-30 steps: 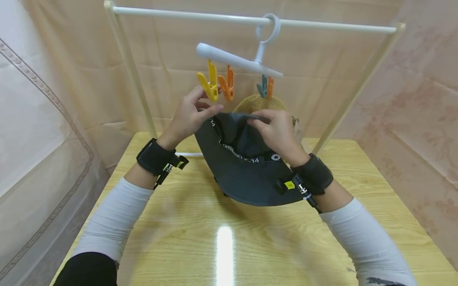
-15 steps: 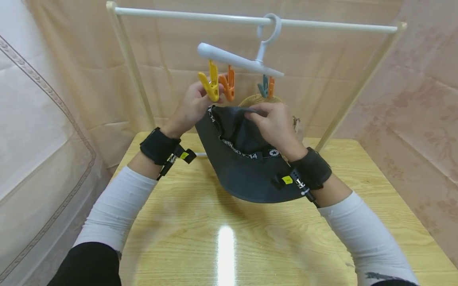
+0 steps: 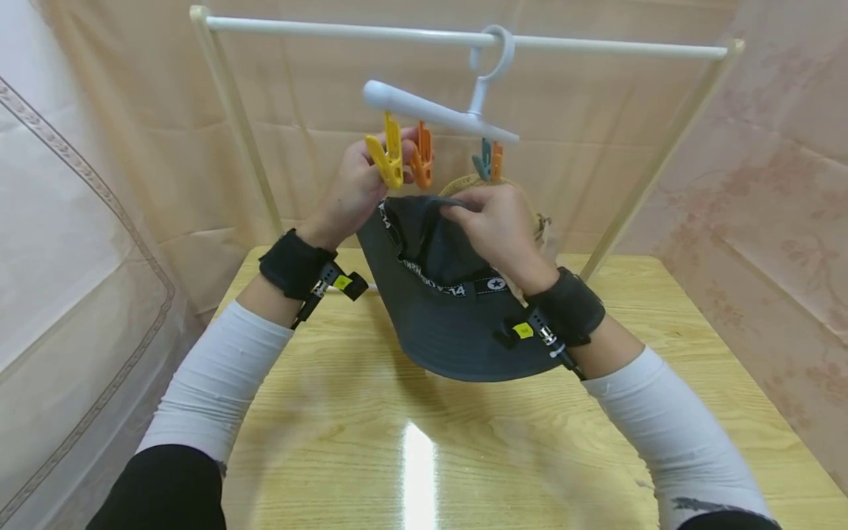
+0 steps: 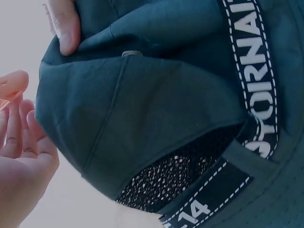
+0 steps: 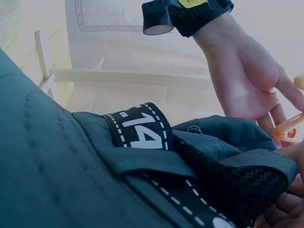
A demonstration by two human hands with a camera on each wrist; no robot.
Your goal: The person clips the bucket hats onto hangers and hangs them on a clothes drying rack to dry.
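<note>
A dark grey-green brimmed hat [image 3: 457, 331] hangs from my right hand [image 3: 506, 228], whose thumb and fingers pinch the crown's edge; its inside band carries white lettering. My left hand [image 3: 351, 191] holds an orange clothespin [image 3: 422, 156] between thumb and fingers, just above the hat's left side. That clothespin hangs from a white hanger [image 3: 424, 109]. A yellow clothespin [image 3: 391, 154] beside it partly covers the left fingers. In the left wrist view, the hat's crown [image 4: 118, 104] lies close to the left fingers [image 4: 23, 128]. Hat and clothespin appear apart in the head view.
The hanger hooks over the white rail [image 3: 331, 31] of a rack standing on a wooden table [image 3: 318, 427]. Teal [image 3: 485, 158] and orange clothespins [image 3: 497, 160] hang at its right end. A straw-coloured hat [image 3: 464, 182] is under them, mostly hidden by the dark one.
My left hand has risen from the hat's edge to the orange clothespin and taken hold of it. The right hand has lifted the hat slightly and shifted a little left.
</note>
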